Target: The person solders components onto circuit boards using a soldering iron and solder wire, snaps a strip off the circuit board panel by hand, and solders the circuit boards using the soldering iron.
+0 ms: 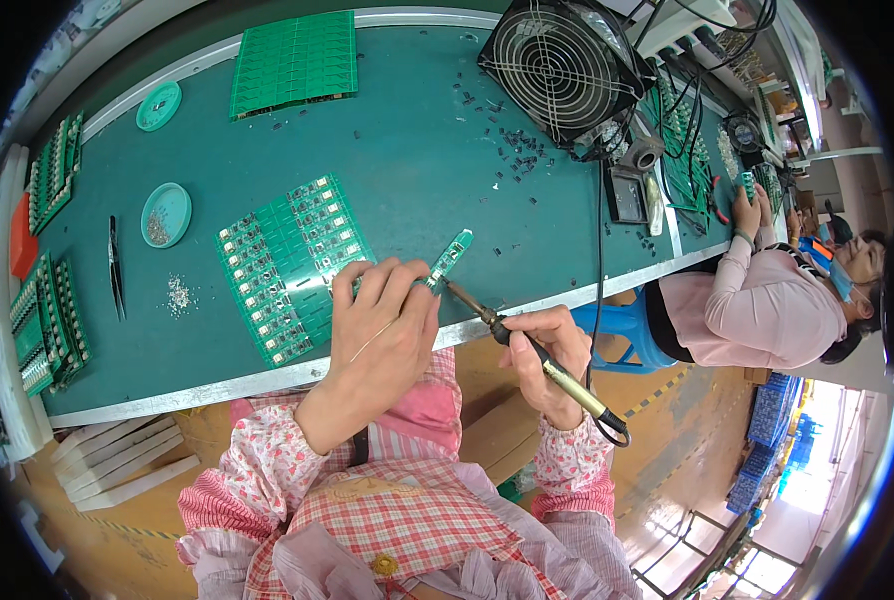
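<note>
My left hand [382, 325] grips a narrow green circuit strip [450, 254] and holds it tilted above the near edge of the green bench [417, 170]. My right hand [547, 350] is closed around a black-handled soldering iron [537, 352], whose tip touches the strip's lower end just beside my left fingers. A large green panel of small boards [287, 265] lies flat on the bench, directly left of my left hand.
A black wire-guard fan [564, 65] stands at the back right. Another green panel [294, 62], two teal dishes [165, 214], tweezers [115, 265] and stacks of boards [47, 320] lie to the left. A person in pink [767, 300] works at the right.
</note>
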A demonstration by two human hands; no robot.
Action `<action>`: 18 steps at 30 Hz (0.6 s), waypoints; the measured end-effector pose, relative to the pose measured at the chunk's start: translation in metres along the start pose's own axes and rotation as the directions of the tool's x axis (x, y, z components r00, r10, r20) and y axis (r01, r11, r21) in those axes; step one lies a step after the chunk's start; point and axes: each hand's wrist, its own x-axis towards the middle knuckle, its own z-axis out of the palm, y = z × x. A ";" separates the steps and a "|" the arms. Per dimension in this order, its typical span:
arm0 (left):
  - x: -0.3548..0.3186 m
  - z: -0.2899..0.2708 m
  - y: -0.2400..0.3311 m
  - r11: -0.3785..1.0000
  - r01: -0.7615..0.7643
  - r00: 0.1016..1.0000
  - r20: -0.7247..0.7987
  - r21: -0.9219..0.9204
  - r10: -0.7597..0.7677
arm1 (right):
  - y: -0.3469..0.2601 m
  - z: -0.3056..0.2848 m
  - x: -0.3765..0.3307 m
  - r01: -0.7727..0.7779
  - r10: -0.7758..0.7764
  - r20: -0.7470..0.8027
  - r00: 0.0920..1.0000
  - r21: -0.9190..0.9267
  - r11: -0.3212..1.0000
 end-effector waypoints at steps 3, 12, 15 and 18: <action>0.001 0.001 0.000 1.000 0.004 1.000 0.006 0.001 -0.004 | 0.004 -0.002 0.000 -0.024 0.024 0.007 1.000 0.006 1.000; 0.002 0.002 0.000 1.000 0.010 1.000 0.003 0.016 -0.010 | 0.007 -0.003 0.001 -0.029 0.029 0.017 0.999 -0.002 1.000; 0.003 0.001 0.001 1.000 0.007 1.000 -0.012 0.008 -0.007 | 0.002 -0.004 0.003 0.014 -0.013 0.016 1.000 -0.031 0.999; 0.001 0.001 0.000 1.000 0.015 1.000 -0.027 0.005 -0.014 | 0.004 -0.004 -0.002 0.042 -0.043 -0.031 0.999 -0.050 0.998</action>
